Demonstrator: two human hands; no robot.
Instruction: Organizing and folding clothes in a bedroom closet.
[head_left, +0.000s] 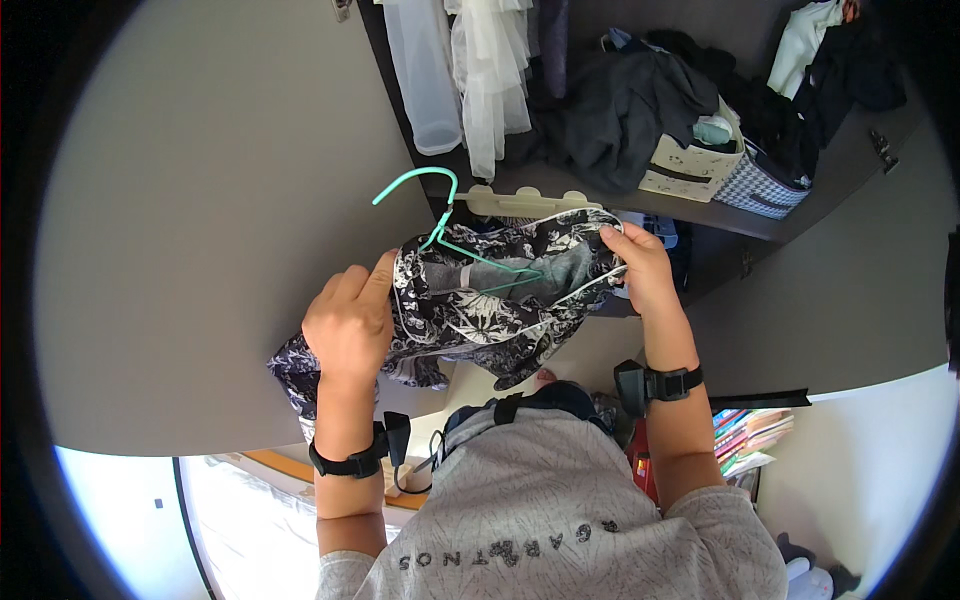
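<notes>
A black-and-white floral shirt (487, 319) with white piping hangs between my two hands, its collar spread and its grey inside showing. My left hand (350, 319) grips the collar side at the left. At the right, my right hand (641, 262) pinches the piped edge between thumb and fingers. A mint-green clothes hanger (446, 217) is partly inside the shirt; its hook sticks up out of the neck opening, and its lower bar shows within. Neither hand touches the hook. Folds of cloth hide the rest of the hanger.
Behind the shirt is an open wardrobe with a dark shelf (757, 225). On it are dark clothes (622, 112), a cream fabric box (686, 169) and a houndstooth box (761, 187). White sheer garments (487, 82) hang above. A wardrobe door (210, 225) stands at the left.
</notes>
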